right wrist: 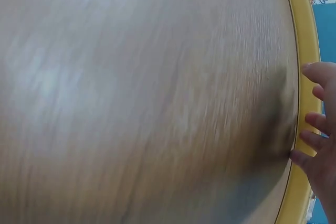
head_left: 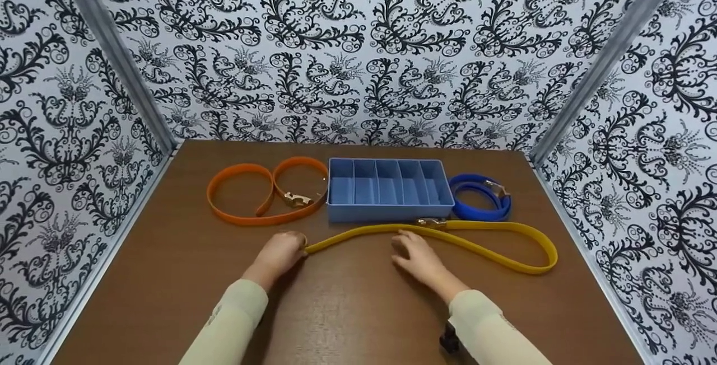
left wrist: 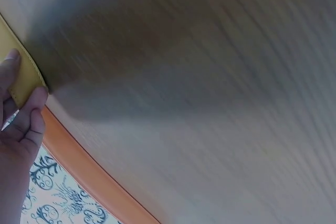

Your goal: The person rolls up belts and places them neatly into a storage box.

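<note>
A yellow strap with a metal snap hook, like a leash, stretches across the table in front of the tray. Its left end is pinched between the thumb and fingers of my left hand; the left wrist view shows the stitched yellow end in that grip. My right hand is by the middle of the strap, fingers spread and loosely bent. In the right wrist view its fingertips lie over the yellow band, without closing round it. The strap's right part loops back to the snap hook by the tray's front wall.
A blue tray with several compartments stands at the back centre. Left of it lies an orange leash in two loops with a metal hook. A coiled blue leash lies at the tray's right. Patterned walls surround the brown table.
</note>
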### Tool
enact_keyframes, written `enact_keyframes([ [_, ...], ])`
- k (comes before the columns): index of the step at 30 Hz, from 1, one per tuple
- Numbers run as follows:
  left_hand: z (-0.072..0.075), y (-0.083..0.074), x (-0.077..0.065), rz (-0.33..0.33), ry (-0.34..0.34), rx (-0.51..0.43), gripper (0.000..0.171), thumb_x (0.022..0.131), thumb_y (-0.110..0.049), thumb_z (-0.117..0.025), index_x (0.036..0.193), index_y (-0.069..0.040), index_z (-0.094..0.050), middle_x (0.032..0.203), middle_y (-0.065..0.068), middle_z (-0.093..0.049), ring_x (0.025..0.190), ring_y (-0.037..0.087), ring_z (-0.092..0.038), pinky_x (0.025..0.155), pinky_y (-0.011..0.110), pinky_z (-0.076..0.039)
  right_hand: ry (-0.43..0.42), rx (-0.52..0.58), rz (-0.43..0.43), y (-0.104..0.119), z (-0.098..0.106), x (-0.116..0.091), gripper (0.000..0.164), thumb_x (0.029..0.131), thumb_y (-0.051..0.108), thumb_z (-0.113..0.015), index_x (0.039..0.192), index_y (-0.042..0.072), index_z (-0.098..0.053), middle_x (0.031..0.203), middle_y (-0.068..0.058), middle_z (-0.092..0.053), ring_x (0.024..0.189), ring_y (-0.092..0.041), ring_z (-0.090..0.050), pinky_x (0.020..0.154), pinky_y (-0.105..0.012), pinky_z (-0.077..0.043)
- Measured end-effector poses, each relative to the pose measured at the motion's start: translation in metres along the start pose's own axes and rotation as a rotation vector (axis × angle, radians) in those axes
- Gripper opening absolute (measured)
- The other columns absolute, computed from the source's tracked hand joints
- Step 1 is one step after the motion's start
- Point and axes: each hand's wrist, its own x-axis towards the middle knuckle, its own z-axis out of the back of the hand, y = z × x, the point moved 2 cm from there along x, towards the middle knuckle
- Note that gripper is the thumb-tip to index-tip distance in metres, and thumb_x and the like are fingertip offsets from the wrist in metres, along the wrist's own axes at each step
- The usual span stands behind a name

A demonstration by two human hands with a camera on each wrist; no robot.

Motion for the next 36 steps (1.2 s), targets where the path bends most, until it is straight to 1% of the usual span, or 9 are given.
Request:
enact_keyframes([
  [3,-0.002,-0.005,0.002,-0.024,0.0,0.021,0.013,0.082,-0.008,-0.077,0.078,-0.007,-0.064,0.074,0.002,-0.057,0.069,0.023,-0.058,0.064,0.039,-0.049,0.003,0.019,0.02,0.004,-0.003,0.002,0.046,0.089,0.018,-0.071,0.13,0.001,-0.057,0.142,-0.022,-0.045,0.13,-0.041,-0.041,0.106,-0.054,-0.031],
  [7,-0.003,-0.012,0.005,-0.049,-0.004,0.041,0.015,0.08,-0.008,-0.077,0.077,-0.008,-0.063,0.072,0.001,-0.055,0.068,0.023,-0.057,0.063,0.039,-0.048,0.001,0.021,0.059,0.007,-0.008,0.006,0.049,0.088,0.018,-0.071,0.131,0.0,-0.055,0.14,-0.023,-0.046,0.129,-0.041,-0.043,0.106,-0.055,-0.032],
  [11,-0.006,-0.02,0.009,-0.126,0.0,0.052,0.017,0.08,-0.007,-0.077,0.074,-0.009,-0.061,0.07,0.001,-0.053,0.067,0.022,-0.056,0.061,0.037,-0.048,0.022,0.002,0.082,0.013,-0.013,0.01,0.051,0.089,0.021,-0.07,0.134,0.001,-0.053,0.14,-0.023,-0.048,0.131,-0.041,-0.04,0.107,-0.055,-0.03],
  [14,-0.009,-0.028,0.013,-0.183,0.012,0.053,0.014,0.08,-0.007,-0.076,0.076,-0.009,-0.064,0.072,0.002,-0.055,0.067,0.022,-0.057,0.061,0.035,-0.049,0.038,-0.007,0.092,0.018,-0.017,0.012,0.054,0.09,0.025,-0.069,0.136,0.002,-0.051,0.14,-0.021,-0.048,0.135,-0.041,-0.037,0.108,-0.056,-0.027],
  [18,-0.014,-0.037,0.017,-0.211,0.012,0.055,0.008,0.082,-0.005,-0.074,0.078,-0.008,-0.067,0.073,0.003,-0.057,0.068,0.022,-0.057,0.062,0.035,-0.049,0.055,-0.011,0.096,0.023,-0.021,0.016,0.055,0.091,0.027,-0.068,0.137,0.003,-0.05,0.142,-0.019,-0.048,0.137,-0.04,-0.034,0.108,-0.057,-0.025],
  [24,-0.023,-0.049,0.022,-0.256,-0.036,0.084,0.012,0.084,-0.004,-0.069,0.076,-0.011,-0.065,0.072,0.002,-0.057,0.067,0.02,-0.057,0.062,0.034,-0.048,0.076,-0.017,0.048,0.027,-0.029,0.025,0.06,0.09,0.031,-0.069,0.139,0.004,-0.049,0.147,-0.017,-0.043,0.138,-0.038,-0.033,0.109,-0.058,-0.022],
  [29,-0.028,-0.063,0.026,-0.274,-0.038,0.103,0.01,0.087,-0.007,-0.068,0.078,-0.011,-0.067,0.075,0.002,-0.06,0.069,0.021,-0.06,0.066,0.036,-0.05,0.069,-0.046,-0.011,0.026,-0.035,0.029,0.063,0.086,0.036,-0.071,0.138,0.009,-0.051,0.149,-0.012,-0.041,0.134,-0.036,-0.035,0.105,-0.056,-0.022],
  [33,-0.031,-0.072,0.028,-0.3,-0.052,0.1,0.012,0.087,-0.009,-0.069,0.076,-0.01,-0.065,0.075,0.001,-0.06,0.071,0.022,-0.06,0.07,0.036,-0.05,0.053,-0.02,-0.033,0.029,-0.036,0.03,0.051,0.088,0.03,-0.063,0.135,0.011,-0.054,0.149,-0.008,-0.043,0.133,-0.033,-0.036,0.1,-0.055,-0.023],
  [36,-0.033,-0.076,0.029,-0.324,-0.07,0.088,0.015,0.087,-0.011,-0.07,0.074,-0.01,-0.064,0.074,0.001,-0.06,0.071,0.022,-0.06,0.07,0.036,-0.049,0.041,0.028,-0.049,0.032,-0.036,0.03,0.043,0.095,0.031,-0.056,0.133,0.011,-0.056,0.148,-0.009,-0.044,0.133,-0.033,-0.037,0.098,-0.055,-0.022],
])
